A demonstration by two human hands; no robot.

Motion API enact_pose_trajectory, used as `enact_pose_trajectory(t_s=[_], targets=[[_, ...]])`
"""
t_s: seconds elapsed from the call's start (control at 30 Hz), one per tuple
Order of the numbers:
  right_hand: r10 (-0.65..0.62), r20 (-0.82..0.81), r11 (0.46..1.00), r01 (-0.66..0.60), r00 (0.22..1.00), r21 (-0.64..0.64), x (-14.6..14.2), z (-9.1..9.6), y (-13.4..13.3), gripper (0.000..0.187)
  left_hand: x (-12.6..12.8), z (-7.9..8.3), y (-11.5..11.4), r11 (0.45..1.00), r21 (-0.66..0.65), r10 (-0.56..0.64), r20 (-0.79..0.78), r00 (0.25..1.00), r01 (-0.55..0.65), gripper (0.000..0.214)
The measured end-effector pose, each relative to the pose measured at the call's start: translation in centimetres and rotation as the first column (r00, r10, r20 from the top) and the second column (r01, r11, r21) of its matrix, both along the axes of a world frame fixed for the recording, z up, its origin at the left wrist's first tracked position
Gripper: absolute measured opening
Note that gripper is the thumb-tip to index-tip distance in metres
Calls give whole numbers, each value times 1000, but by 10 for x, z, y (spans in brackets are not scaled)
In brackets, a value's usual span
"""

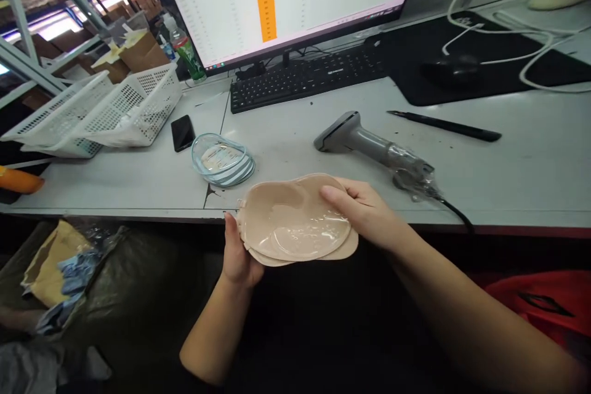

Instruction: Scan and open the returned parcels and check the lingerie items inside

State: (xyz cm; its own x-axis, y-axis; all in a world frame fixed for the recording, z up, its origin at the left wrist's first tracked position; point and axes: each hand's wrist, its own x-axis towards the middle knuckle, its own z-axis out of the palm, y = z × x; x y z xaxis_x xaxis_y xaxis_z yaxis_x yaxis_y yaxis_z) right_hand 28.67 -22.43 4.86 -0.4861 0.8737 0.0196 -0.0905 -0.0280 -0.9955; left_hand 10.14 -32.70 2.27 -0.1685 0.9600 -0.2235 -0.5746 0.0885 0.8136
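Between my hands, over the table's front edge, is a beige stick-on bra [295, 221], its two cups laid one over the other. A glossy clear film covers the upper cup, and small clasp parts show along the left edge. My left hand [240, 258] grips the lower left side, thumb up by the clasp; its other fingers are hidden beneath. At the right end, my right hand [362, 206] pinches the cups, thumb on top and fingers behind. Just beyond them on the table lies a clear rounded pouch [223, 159] with teal trim and striped contents.
A grey barcode scanner [373, 144] lies right of centre, near a black craft knife [446, 126]. Behind are a keyboard [305, 77], monitor [295, 0] and mouse [455, 69]. A phone [183, 133], white baskets [133, 111] and a bottle [184, 52] stand left.
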Motion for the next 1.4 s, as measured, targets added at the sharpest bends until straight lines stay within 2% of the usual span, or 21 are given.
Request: enact_pose_trajectory(t_s=[0.23, 0.4, 0.5, 0.63, 0.77, 0.9, 1.1, 1.17, 1.27, 1.4], targets=[[-17, 62, 998, 13, 998, 69, -1, -3, 1, 34, 2, -2, -2, 1000, 3, 28, 69, 997, -28, 89], [-12, 87, 1000, 10, 996, 26, -1, -5, 2, 36, 2, -3, -3, 999, 14, 27, 100, 995, -29, 84], [-19, 52, 998, 23, 998, -65, -1, -8, 3, 29, 3, -2, -3, 999, 22, 40, 100, 994, -42, 85], [-62, -4, 982, 60, 998, -178, -2, -8, 6, 21, 4, -1, -5, 993, 68, 97, 43, 994, -100, 84], [-115, -7, 982, 112, 993, -150, -3, -6, 6, 19, 4, -6, -9, 977, 162, 151, -63, 987, -139, 80], [-126, -25, 976, 119, 992, -181, -3, -5, 5, 17, 3, -10, -12, 963, 236, 180, -193, 965, -132, 76], [-133, -19, 981, 129, 991, -143, -3, -8, 4, 15, 2, -10, -10, 946, 303, 194, -230, 954, -119, 70], [-136, -43, 978, 128, 990, -163, -2, -11, 4, 17, 0, -12, -9, 944, 315, 178, -250, 952, -94, 71], [-166, -97, 961, 139, 981, -238, -3, -10, 6, 23, -6, -17, -8, 956, 294, 87, -327, 941, 14, 89], [-178, -159, 965, 140, 971, -221, -5, 8, 16, 29, -15, -19, -6, 937, 267, -112, -381, 918, 225, 113]])
